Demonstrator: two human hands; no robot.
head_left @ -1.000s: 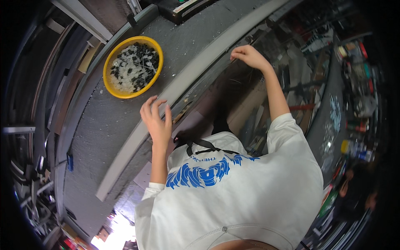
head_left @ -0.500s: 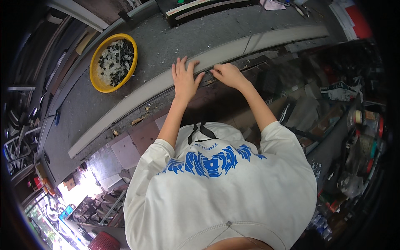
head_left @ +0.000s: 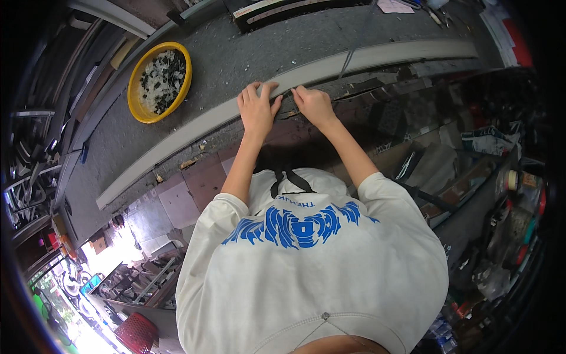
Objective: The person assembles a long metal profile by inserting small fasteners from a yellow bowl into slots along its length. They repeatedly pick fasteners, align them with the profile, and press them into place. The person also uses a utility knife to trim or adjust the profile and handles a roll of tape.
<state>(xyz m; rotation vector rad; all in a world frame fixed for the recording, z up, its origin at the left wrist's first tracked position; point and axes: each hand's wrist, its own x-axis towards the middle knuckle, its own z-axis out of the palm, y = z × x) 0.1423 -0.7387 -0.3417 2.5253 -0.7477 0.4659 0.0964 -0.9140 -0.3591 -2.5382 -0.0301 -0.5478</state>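
Note:
A long pale grey metal strip or profile lies slantwise along the near edge of the workbench. My left hand rests on it, fingers spread over its top and thumb at its near edge. Just to the right, my right hand is closed in a pinch at the same edge, thumb and forefinger together. Whatever is between those fingertips is too small to make out. A thin dark strand crosses the profile farther right.
On the bench at the left stands a yellow basin of black and whitish bits. A dark long box sits at the back, with paper and tools beyond. Cluttered shelving is at right; a red basket is low left.
Both hands have shifted slightly left along the profile, the right one still pinched. The view has tilted a little, moving the basin and box upward.

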